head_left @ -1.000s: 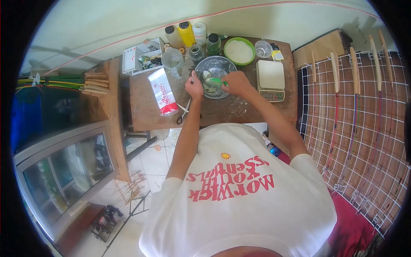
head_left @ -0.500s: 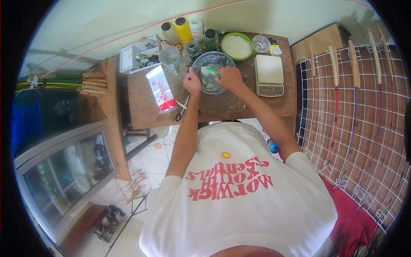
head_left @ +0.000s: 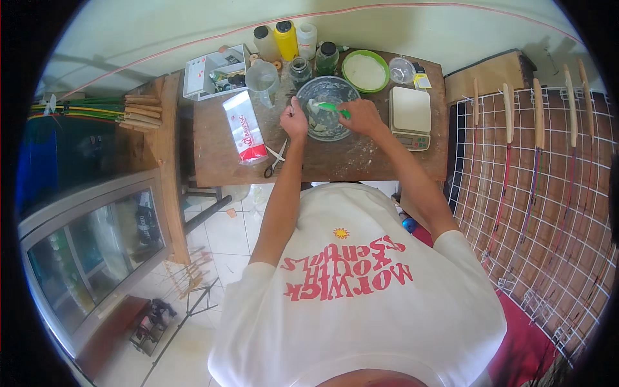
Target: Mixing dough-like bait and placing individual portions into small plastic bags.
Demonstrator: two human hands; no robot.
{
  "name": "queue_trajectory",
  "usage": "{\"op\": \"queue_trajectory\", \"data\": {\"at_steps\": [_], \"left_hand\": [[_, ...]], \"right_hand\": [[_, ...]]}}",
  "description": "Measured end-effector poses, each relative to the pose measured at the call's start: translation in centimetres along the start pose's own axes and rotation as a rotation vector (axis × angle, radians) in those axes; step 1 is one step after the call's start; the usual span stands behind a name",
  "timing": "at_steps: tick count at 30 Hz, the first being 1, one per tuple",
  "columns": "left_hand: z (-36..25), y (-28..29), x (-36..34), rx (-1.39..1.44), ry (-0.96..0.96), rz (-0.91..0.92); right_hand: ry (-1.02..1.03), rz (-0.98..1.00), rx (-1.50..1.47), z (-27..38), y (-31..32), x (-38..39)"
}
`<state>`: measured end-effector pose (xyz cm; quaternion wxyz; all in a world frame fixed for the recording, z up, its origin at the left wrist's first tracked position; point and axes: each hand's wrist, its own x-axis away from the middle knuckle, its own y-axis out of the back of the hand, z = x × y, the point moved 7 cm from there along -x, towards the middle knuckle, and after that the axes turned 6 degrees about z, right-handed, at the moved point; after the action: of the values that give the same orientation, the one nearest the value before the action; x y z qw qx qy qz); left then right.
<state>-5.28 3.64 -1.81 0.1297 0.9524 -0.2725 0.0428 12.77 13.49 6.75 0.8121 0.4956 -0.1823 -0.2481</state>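
Observation:
My right hand [head_left: 362,117] is closed round the handle of a green spatula [head_left: 333,108]. Its whitish blade lies inside a translucent mixing bowl [head_left: 335,133], close to the left wall. Pale, pasty smears coat the inside of the bowl. At the bowl's left rim, my left hand [head_left: 294,121] is closed with its thumb up, gripping the edge. A red-and-white plastic packet [head_left: 245,128] lies to the left of that hand. Between the packet and my left forearm rest scissors [head_left: 276,160].
Behind the bowl stand glass jars [head_left: 300,71], a yellow bottle [head_left: 285,40] and a green bowl of white powder [head_left: 365,69]. A kitchen scale [head_left: 411,113] sits at the right. A clear jug [head_left: 262,79] and a white tray box [head_left: 213,72] occupy the left. White crumbs dot the wooden table [head_left: 367,164].
The spatula has swung toward the bowl's left wall, and more of its green handle shows. My left hand keeps its place at the rim. The whole view has shifted slightly.

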Motion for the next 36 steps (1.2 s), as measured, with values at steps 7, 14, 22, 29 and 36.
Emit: {"op": "queue_trajectory", "data": {"at_steps": [7,14,22,29,36], "left_hand": [[-0.4,0.2,0.1,-0.021,-0.043,-0.004],[0.3,-0.1,-0.3,0.004,-0.078,-0.009],[-1.2,0.1,0.4,0.039,-0.092,0.013],[-0.3,0.3,0.1,0.007,-0.085,-0.026],[-1.0,0.2,0.6,0.015,-0.175,0.053]], "right_hand": [[0.027,0.136,0.076,0.5,-1.8,-0.9],[0.07,0.089,-0.059,0.7,-2.5,-2.7],[-0.081,0.088,-0.216,-1.0,-3.7,-1.2],[0.21,0.375,0.159,2.6,-1.3,-2.1],[-0.022,0.167,0.096,-0.9,2.3,0.0]]}}
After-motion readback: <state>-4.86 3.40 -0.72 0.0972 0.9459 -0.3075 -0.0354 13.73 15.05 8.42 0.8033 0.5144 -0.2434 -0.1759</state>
